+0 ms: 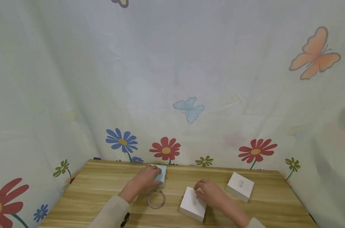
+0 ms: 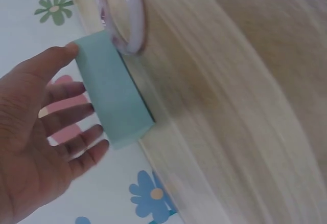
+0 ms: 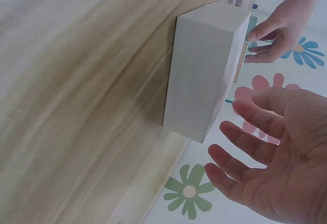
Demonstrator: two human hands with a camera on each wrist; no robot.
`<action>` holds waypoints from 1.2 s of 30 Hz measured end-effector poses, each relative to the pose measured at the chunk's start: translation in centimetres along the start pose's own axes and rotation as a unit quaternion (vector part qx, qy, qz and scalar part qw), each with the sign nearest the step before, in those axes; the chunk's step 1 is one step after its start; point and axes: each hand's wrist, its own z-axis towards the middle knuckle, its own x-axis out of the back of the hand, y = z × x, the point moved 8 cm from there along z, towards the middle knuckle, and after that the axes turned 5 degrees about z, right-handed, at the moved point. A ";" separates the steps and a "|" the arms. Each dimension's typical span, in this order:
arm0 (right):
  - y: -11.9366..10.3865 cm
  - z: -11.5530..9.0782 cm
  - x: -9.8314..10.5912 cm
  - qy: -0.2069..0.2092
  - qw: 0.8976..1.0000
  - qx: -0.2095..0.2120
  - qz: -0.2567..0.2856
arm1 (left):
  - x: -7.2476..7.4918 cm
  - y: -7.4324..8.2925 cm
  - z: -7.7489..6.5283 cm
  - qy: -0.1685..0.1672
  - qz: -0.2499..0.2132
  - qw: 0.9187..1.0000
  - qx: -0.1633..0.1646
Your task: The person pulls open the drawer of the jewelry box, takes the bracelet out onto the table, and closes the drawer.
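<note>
My left hand (image 1: pixel 147 177) hovers at a small teal box (image 1: pixel 162 174) lying toward the back of the table. In the left wrist view the thumb tip meets one corner of the teal box (image 2: pixel 110 91), while the loosely bent fingers spread along its top. A pale pinkish bangle (image 1: pixel 156 199) lies close by on the near side. Over a white box (image 1: pixel 193 204) with small print on its lid is my right hand (image 1: pixel 212 193). In the right wrist view its relaxed fingers (image 3: pixel 245 147) spread beside the white box (image 3: pixel 196 75), gripping nothing.
A second white printed box (image 1: pixel 240 186) sits farther right on the wood-grain table (image 1: pixel 104 186). Behind the table's back edge hangs a pale curtain (image 1: pixel 149 79) with printed flowers and butterflies. A small dark object (image 1: pixel 125 219) shows by the left sleeve.
</note>
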 end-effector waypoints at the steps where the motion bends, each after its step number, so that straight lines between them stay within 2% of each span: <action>1: 0.1 -0.2 0.0 0.001 1.000 -0.002 -0.001 | 0.1 0.1 0.0 -0.002 0.007 1.000 0.001; 9: 0.1 -1.2 0.4 0.010 1.000 -0.013 0.001 | 0.4 1.2 0.2 -0.030 0.046 0.997 0.056; 14: 0.0 -1.9 0.8 0.017 1.000 -0.009 0.002 | 0.4 1.8 0.6 -0.016 0.075 0.994 0.075; 19: 0.0 -2.4 1.0 0.025 1.000 -0.007 0.002 | 0.6 2.1 0.6 -0.010 0.079 0.993 0.089; 21: 0.1 -2.5 1.0 0.027 1.000 -0.007 0.004 | 0.8 2.2 0.5 -0.013 0.079 0.993 0.082; 25: 0.4 -2.7 0.7 0.021 1.000 -0.013 0.007 | 0.9 2.2 0.3 -0.021 0.074 0.996 0.047; 32: 0.4 -3.0 0.8 0.021 1.000 -0.021 0.007 | 0.7 1.5 0.0 -0.011 0.044 0.999 -0.005; 36: 0.3 -3.0 0.9 0.015 1.000 -0.021 0.011 | 0.5 0.8 -0.4 -0.023 0.028 0.999 -0.021</action>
